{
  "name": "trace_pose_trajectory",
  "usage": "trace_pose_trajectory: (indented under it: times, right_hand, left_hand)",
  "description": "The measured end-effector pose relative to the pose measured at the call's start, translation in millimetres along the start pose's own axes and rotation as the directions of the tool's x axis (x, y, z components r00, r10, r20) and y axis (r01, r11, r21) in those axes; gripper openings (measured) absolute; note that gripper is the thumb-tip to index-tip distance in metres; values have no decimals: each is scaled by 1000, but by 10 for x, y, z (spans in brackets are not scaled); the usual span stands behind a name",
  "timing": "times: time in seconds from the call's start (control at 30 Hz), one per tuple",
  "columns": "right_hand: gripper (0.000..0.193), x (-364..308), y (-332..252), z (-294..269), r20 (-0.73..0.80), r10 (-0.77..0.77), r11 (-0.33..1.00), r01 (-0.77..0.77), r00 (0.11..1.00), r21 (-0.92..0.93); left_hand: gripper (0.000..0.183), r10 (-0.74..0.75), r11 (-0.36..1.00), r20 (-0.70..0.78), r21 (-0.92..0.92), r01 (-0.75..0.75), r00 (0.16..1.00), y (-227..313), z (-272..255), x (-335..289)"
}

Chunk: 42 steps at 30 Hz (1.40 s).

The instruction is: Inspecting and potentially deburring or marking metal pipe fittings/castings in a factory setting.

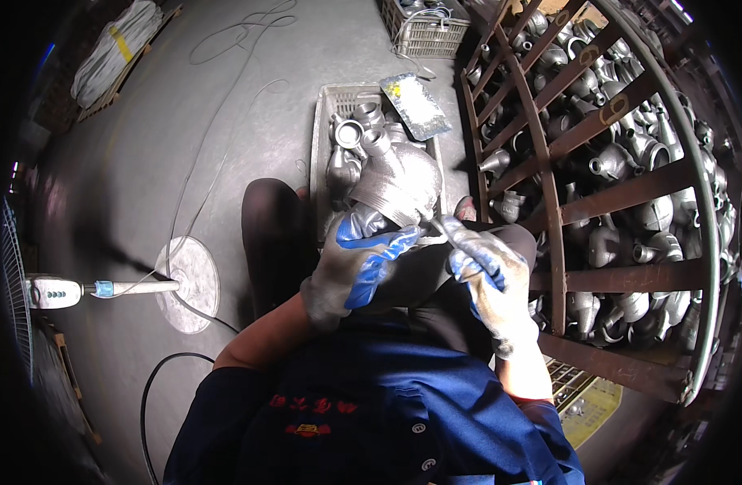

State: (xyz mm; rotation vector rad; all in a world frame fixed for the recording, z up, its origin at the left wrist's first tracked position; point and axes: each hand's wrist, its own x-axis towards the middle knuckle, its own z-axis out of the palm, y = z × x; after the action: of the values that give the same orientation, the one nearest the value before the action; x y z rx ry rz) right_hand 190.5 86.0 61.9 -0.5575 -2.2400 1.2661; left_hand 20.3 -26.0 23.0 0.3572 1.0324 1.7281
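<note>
A large rough grey metal casting [399, 179] with a short pipe neck and a ridged rim is tilted over the crate in front of me. My left hand [351, 263], in a grey and blue coated glove, is closed on its near rim. My right hand [492, 279], gloved alike, is closed round a slim metal hand tool [438, 224]. The tool's tip is at the casting's lower right edge; its exact kind is hard to make out. More pipe-necked castings [344, 170] lie in the pale plastic crate [321, 121] beneath.
A clear plastic packet [417, 107] lies across the crate's far right corner. At right stands a rusty steel cage [553, 218] full of castings. A fan stand [189, 283] and cables [195, 170] occupy the left floor. Another crate [427, 36] sits farther back.
</note>
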Motion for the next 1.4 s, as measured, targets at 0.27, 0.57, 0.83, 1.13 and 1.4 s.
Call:
trace_pose_trajectory:
  times: [0.27, 0.57, 0.83, 1.13, 1.4]
  right_hand:
    - [26, 2, 45, 9, -62, 44, 999, -43, 997, 18]
    - [27, -38, 53, 38, -72, -6, 999, 2, 997, -54]
    - [27, -26, 16, 26, -37, -28, 1000, 28, 999, 0]
    - [26, -10, -42, 34, 1, -160, 966, 157, 987, -205]
    - [46, -19, -35, 81, 28, -291, 847, 272, 956, -458]
  left_hand:
    - [25, 73, 996, 68, -57, -69, 995, 122, 149, -59]
    - [23, -86, 992, 46, -85, 90, 995, 86, -42, -61]
    - [26, -59, 992, 88, -105, 68, 994, -12, -63, -35]
    - [31, 39, 999, -21, 7, -38, 999, -84, -67, 0]
    - [31, -14, 999, 35, -44, 16, 999, -176, -127, 34]
